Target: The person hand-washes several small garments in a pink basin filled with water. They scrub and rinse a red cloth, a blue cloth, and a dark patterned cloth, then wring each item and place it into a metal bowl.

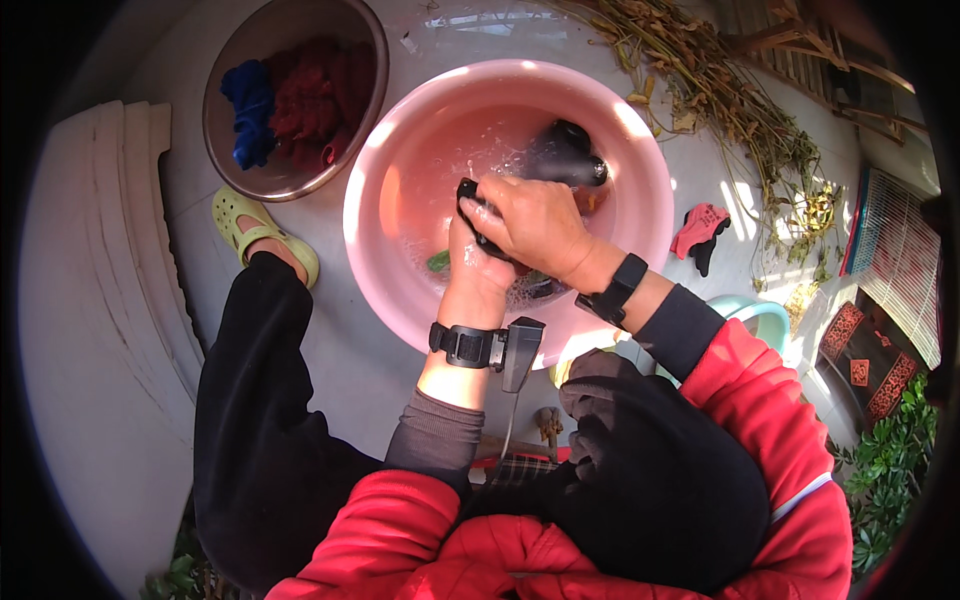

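Note:
A wet black cloth [469, 196] is pressed between my two hands above the pink plastic basin [360, 247]. My right hand [536, 225] lies on top, its fingers curled over the cloth. Beneath it, my left hand [480, 259] holds the cloth from the other side; its fingers are mostly hidden. Foamy, reddish-looking water [442, 150] stands in the basin. A dark, soaked cloth [562, 161] bulges out of the water at the far right. Something green [439, 260] shows at the water's surface near my left wrist.
Past the pink basin on the left, a brown basin [225, 161] holds blue cloth [249, 112] and dark red cloth [315, 105]. Dried plant stalks [720, 82] lie at upper right. A pink-and-black glove [701, 232] is on the tiled floor, near a light-blue basin [772, 322].

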Demonstrator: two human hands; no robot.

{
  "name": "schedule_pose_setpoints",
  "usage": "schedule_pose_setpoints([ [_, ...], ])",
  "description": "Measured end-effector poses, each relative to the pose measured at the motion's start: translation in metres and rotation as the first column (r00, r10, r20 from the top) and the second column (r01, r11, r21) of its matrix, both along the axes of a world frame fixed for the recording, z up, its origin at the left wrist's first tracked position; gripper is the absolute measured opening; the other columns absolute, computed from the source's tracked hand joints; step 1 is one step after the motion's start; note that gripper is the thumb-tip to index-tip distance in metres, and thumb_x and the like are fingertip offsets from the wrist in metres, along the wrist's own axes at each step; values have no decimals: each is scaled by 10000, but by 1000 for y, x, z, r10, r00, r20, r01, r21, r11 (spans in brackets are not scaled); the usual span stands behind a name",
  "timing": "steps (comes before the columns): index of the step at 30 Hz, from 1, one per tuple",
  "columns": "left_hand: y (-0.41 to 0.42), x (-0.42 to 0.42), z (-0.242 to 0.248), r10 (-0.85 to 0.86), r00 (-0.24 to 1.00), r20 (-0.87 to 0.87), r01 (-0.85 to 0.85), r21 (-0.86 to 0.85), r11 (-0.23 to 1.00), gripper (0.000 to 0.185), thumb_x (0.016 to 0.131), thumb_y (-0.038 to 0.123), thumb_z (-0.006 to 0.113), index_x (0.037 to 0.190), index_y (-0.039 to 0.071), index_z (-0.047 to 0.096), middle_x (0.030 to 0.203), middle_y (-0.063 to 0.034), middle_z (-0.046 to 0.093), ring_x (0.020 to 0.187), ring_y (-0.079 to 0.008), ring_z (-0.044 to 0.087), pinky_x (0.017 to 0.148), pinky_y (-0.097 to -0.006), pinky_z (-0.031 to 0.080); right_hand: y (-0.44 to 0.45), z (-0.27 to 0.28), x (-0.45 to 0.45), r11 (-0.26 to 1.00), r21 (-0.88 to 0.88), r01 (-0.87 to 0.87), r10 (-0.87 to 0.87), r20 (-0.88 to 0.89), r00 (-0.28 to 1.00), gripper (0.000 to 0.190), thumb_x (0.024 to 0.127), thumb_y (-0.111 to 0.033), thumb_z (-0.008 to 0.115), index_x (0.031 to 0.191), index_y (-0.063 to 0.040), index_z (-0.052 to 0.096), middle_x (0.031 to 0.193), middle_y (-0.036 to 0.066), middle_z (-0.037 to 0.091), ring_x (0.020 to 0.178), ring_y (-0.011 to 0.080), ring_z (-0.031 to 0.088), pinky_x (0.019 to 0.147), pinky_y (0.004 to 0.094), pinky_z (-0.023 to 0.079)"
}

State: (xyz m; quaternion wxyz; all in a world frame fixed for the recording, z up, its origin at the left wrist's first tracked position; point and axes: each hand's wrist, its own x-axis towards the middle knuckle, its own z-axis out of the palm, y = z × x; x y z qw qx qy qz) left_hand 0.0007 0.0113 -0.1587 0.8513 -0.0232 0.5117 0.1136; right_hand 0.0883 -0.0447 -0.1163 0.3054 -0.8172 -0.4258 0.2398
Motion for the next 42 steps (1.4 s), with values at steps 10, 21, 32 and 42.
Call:
schedule_pose_setpoints([
  [10,26,-1,4,-208,882,-422,357,311,881,531,922,208,553,1415,149,366,1231,-92,576,1056,-250,599,798,-491,517,-21,-74,33,954,-189,234,-286,-325,902,405,928,-397,556,1146,-57,580,1079,253,623,1012,403,605,855,458,474],
  [21,21,-8,-14,-252,906,-340,338,221,915,648,910,156,565,1493,242,296,1386,-54,495,1236,-290,490,997,-639,303,-21,-71,31,897,-441,-28,-6,-76,997,493,844,-409,631,1212,-89,564,1180,202,586,1075,371,601,878,475,493],
  [32,21,-14,-23,-245,926,-287,309,205,929,614,900,217,588,1462,249,345,1371,-22,518,1213,-262,509,964,-636,303,-31,-63,29,894,-312,-323,333,-21,943,451,714,-300,787,1094,-116,628,968,97,674,986,329,607,830,454,460],
  [42,22,-14,-24,-63,992,112,61,27,998,447,849,398,688,1107,46,590,959,-146,668,859,-307,646,807,-414,553,-14,-10,6,980,125,-157,198,-459,866,296,797,-177,684,1034,-38,571,961,178,623,923,387,601,803,451,475],
])
